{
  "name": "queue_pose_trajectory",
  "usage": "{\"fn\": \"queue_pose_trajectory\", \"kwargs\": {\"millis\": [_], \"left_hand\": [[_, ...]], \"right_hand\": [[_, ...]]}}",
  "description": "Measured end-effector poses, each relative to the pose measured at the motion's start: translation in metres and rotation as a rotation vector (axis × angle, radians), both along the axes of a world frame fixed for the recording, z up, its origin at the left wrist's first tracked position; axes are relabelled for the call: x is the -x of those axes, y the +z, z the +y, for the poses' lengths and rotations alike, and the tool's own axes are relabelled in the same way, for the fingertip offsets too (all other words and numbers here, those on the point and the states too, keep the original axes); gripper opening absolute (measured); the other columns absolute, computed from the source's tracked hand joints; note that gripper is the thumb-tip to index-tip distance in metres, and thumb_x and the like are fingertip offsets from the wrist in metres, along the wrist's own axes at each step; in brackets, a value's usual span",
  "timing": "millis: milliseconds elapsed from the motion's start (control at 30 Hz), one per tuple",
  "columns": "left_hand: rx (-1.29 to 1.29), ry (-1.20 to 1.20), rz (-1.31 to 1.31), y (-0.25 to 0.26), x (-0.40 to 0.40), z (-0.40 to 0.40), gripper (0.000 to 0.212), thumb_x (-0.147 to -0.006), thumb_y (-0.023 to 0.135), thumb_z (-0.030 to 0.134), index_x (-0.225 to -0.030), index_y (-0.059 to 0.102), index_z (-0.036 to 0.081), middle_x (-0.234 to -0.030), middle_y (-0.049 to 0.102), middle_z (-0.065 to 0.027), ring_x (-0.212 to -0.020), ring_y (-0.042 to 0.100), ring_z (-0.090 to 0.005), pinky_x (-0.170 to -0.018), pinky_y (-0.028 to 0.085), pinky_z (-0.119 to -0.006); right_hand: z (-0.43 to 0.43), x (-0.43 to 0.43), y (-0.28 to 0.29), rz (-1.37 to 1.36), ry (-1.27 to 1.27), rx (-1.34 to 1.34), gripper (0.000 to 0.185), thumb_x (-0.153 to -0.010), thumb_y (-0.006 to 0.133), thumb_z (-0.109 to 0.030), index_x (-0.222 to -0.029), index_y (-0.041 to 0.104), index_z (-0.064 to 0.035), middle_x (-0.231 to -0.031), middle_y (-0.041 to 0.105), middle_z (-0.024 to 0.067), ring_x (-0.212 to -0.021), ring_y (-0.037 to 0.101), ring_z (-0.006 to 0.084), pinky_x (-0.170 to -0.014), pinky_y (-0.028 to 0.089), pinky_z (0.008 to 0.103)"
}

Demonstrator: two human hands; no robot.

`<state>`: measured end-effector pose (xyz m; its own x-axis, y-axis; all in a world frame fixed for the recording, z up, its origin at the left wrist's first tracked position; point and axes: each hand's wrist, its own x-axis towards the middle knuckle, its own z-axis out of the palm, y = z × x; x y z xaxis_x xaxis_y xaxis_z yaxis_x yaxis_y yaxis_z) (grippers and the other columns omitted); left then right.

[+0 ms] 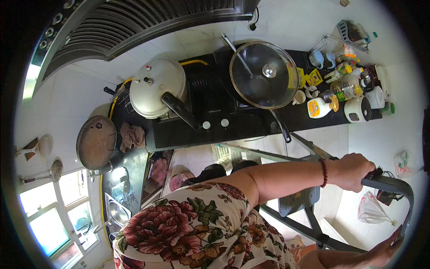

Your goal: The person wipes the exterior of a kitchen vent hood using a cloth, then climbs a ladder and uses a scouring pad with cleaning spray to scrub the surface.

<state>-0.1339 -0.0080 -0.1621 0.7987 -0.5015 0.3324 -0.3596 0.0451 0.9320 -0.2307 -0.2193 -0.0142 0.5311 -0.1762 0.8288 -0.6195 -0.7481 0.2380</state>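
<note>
My left hand [354,172], with a dark red bead bracelet at its wrist, is closed around one end of the curved grey handrail [399,186] of a folding stepladder. A dark, frayed bit sits beside its fingers. At the lower right rim, my right hand [386,250] is against the rail's other end; its grip is partly hidden and dim. Below the arms show the ladder's grey step [299,201] and dark legs. A pressure cooker [158,89] and a wok with a glass lid [263,75] stand on the black hob.
Bottles [346,87], mugs and a white appliance [357,109] crowd the counter's right end. A brown cloth [132,136] and a round board [96,142] are at the left, near the sink [117,212]. The wok handle [282,127] juts past the counter edge. The range hood [134,23] hangs above.
</note>
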Motion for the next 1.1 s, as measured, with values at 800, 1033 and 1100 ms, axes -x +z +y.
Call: {"fn": "queue_pose_trajectory", "kwargs": {"millis": [800, 1033, 1100], "left_hand": [[-0.355, -0.14, 0.358, 0.009, -0.003, -0.004, 0.047, -0.061, 0.066, 0.008, -0.107, 0.055, 0.004, -0.091, 0.058, -0.016, -0.089, 0.056, -0.0317, -0.08, 0.045, -0.04], [-0.464, -0.191, 0.295, -0.016, -0.009, 0.002, 0.049, -0.064, 0.067, 0.017, -0.109, 0.055, 0.003, -0.097, 0.048, -0.0174, -0.098, 0.044, -0.0307, -0.082, 0.039, -0.041], [-0.484, -0.107, 0.35, 0.007, -0.013, 0.026, 0.051, -0.067, 0.067, 0.021, -0.113, 0.054, 0.002, -0.102, 0.043, -0.0179, -0.097, 0.043, -0.0303, -0.083, 0.038, -0.041]], "right_hand": [[0.023, -0.013, 0.037, 0.538, 0.313, -0.13, 0.01, -0.067, 0.061, -0.019, -0.073, 0.058, -0.0108, -0.065, 0.059, 0.0065, -0.054, 0.059, 0.0248, -0.047, 0.048, 0.0362], [0.014, -0.009, 0.03, 0.515, 0.395, -0.161, 0.016, -0.067, 0.058, -0.014, -0.081, 0.056, -0.0075, -0.068, 0.057, 0.009, -0.057, 0.058, 0.0276, -0.05, 0.047, 0.0381], [0.011, -0.009, 0.03, 0.526, 0.396, -0.201, 0.017, -0.066, 0.059, -0.014, -0.081, 0.056, -0.0077, -0.069, 0.058, 0.0091, -0.057, 0.058, 0.0278, -0.05, 0.047, 0.0385]]}}
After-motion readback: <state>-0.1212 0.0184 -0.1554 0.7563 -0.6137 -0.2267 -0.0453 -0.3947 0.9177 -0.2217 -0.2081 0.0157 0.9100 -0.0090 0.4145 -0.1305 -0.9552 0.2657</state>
